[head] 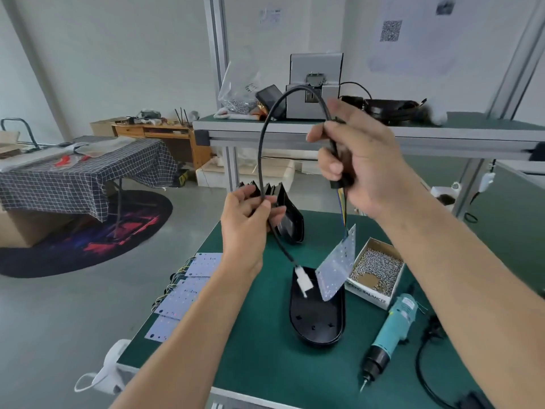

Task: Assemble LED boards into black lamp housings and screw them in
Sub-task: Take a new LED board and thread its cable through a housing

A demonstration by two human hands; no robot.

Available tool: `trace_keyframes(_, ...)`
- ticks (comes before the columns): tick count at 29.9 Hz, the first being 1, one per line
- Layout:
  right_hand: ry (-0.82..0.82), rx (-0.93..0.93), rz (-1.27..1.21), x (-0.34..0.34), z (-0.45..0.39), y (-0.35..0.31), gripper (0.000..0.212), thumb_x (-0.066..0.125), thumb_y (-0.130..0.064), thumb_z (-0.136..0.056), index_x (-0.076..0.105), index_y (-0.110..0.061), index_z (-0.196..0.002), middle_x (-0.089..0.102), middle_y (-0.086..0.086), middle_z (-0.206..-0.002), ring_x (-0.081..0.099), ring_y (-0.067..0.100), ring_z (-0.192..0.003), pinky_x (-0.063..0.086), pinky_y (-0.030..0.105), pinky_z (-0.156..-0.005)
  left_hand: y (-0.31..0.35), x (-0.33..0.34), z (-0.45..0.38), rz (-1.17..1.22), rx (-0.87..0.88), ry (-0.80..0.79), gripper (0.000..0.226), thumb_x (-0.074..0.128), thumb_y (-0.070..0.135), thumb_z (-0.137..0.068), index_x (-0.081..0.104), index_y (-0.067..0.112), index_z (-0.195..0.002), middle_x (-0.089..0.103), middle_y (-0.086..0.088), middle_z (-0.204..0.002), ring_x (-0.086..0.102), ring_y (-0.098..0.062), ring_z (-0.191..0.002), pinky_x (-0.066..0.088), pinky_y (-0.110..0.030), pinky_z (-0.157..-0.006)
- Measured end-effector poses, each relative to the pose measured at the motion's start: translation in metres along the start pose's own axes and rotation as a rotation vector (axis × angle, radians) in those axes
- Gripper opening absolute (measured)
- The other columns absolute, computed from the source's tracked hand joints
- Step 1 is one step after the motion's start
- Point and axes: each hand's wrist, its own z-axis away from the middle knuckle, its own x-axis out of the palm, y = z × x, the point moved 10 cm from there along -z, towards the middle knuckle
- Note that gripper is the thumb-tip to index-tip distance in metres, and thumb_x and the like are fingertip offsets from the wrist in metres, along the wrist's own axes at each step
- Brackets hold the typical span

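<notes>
1. While the LED board [339,262] dangles on its coloured wires [342,211] below my right hand [362,160], its lower corner hangs over the open black housing [318,317] on the green bench [265,355].
2. Whether the board touches the housing, I cannot tell; the wires' upper ends are hidden in my right fist.
3. My right hand grips the black cable [262,143] near its thick end.
4. My left hand [250,214] pinches the same cable, whose white connector [303,280] hangs over the housing.
5. Spare boards [188,287], a screw box [377,270] and a teal screwdriver [392,329] lie nearby.
</notes>
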Motion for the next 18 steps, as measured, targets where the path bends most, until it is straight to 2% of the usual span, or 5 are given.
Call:
trace_keyframes(2, 0.056, 0.038, 0.093, -0.007, 0.003, 0.010, 0.015, 0.046, -0.006, -0.108, 0.053, -0.010, -0.121, 0.070, 0.006, -0.076, 0.045, 0.013, -0.044, 0.032, 0.025, -0.047, 0.011, 0.013, -0.005, 0.102, -0.015, 0.003, 0.025, 0.054, -0.006, -0.103, 0.056, 0.011, -0.122, 0.073, -0.011, -0.097, 0.076, -0.019, -0.079, 0.059, -0.024, -0.070)
trace_keyframes(5, 0.139, 0.141, 0.301, -0.024, 0.011, 0.025, 0.020, 0.047, -0.011, -0.110, 0.062, -0.005, -0.122, 0.063, 0.001, -0.065, 0.042, 0.012, -0.042, 0.032, 0.025, -0.043, 0.029, 0.031, -0.014, 0.180, -0.024, 0.003, 0.020, 0.053, -0.006, -0.103, 0.059, 0.007, -0.117, 0.071, -0.011, -0.096, 0.075, -0.016, -0.075, 0.059, -0.024, -0.072)
trace_keyframes(9, 0.070, 0.286, 0.599, -0.031, 0.027, 0.043, 0.030, 0.052, -0.021, -0.110, 0.065, 0.005, -0.114, 0.055, 0.004, -0.060, 0.037, 0.011, -0.038, 0.029, 0.022, -0.038, 0.056, 0.065, -0.021, 0.175, 0.032, -0.082, 0.019, 0.053, -0.006, -0.103, 0.061, 0.010, -0.110, 0.072, -0.010, -0.095, 0.075, -0.018, -0.080, 0.059, -0.024, -0.074)
trace_keyframes(14, -0.015, 0.234, 0.775, -0.025, 0.032, 0.042, 0.042, 0.070, -0.026, -0.101, 0.062, 0.014, -0.091, 0.044, 0.012, -0.059, 0.033, 0.017, -0.042, 0.027, 0.026, -0.043, 0.062, 0.117, -0.018, 0.149, 0.062, -0.243, 0.020, 0.054, -0.004, -0.103, 0.063, 0.010, -0.113, 0.076, -0.009, -0.096, 0.077, -0.018, -0.087, 0.060, -0.024, -0.076)
trace_keyframes(18, 0.020, 0.234, 0.822, -0.045, 0.032, 0.040, 0.036, 0.071, -0.026, -0.100, 0.067, 0.008, -0.087, 0.047, 0.002, -0.054, 0.034, 0.013, -0.042, 0.029, 0.022, -0.040, 0.041, 0.106, -0.020, -0.107, 0.162, -0.241, 0.021, 0.056, 0.033, -0.105, 0.075, 0.028, -0.098, 0.080, -0.001, -0.097, 0.076, -0.015, -0.096, 0.062, -0.037, -0.087)
